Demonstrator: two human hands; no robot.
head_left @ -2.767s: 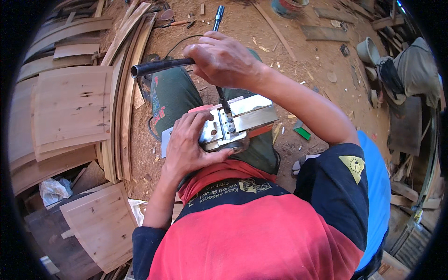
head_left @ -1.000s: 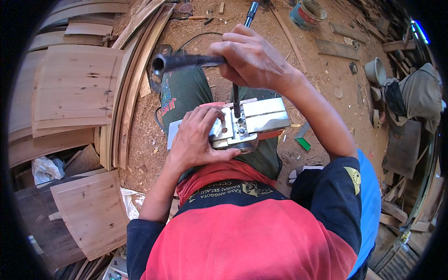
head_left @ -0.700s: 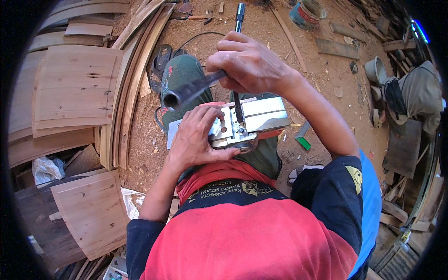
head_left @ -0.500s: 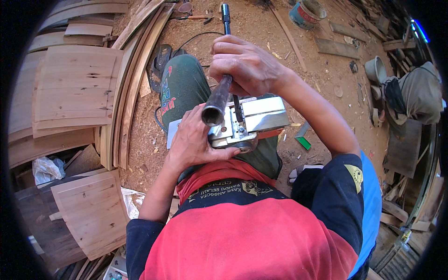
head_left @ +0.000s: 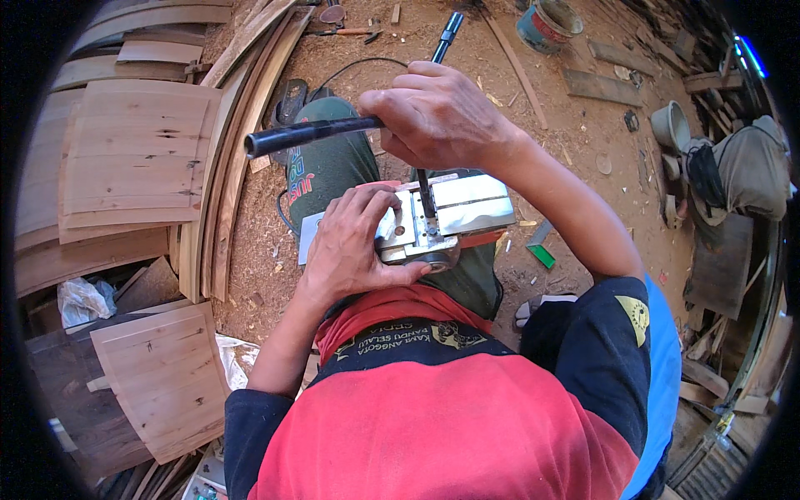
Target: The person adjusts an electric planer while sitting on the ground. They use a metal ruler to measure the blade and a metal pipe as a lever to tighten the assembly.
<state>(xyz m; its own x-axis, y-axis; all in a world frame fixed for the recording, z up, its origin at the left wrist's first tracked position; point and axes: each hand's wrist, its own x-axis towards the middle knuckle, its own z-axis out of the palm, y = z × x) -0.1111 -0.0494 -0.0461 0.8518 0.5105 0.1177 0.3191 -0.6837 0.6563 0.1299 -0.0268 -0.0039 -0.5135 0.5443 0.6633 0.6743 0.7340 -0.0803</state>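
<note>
A black three-armed socket wrench (head_left: pixel 312 135) is in my right hand (head_left: pixel 442 117), whose fingers wrap around its middle. One hollow-ended arm sticks out to the left, another slants away at the far right, and the third points down onto an electric hand planer (head_left: pixel 473 204). The planer lies across my lap with its shiny metal sole facing up. The wrench's lower end meets the slot between the sole plates, near the cutter; the fastener there is hidden. My left hand (head_left: pixel 348 242) grips the planer's left end, thumb along the near side and fingers over the plate.
Wooden panels (head_left: pixel 137 154) and long boards (head_left: pixel 242 158) lie to the left. On the sawdust-covered ground are a hammer (head_left: pixel 350 32), a green-ended tool (head_left: pixel 542 252) and a dark cable (head_left: pixel 350 65). A bucket (head_left: pixel 546 27) stands at the far right, with a person's clothed leg (head_left: pixel 746 171) nearby.
My right hand has turned the wrench clockwise: the arm that pointed toward me now points left, and the far arm leans right. My left hand still holds the planer.
</note>
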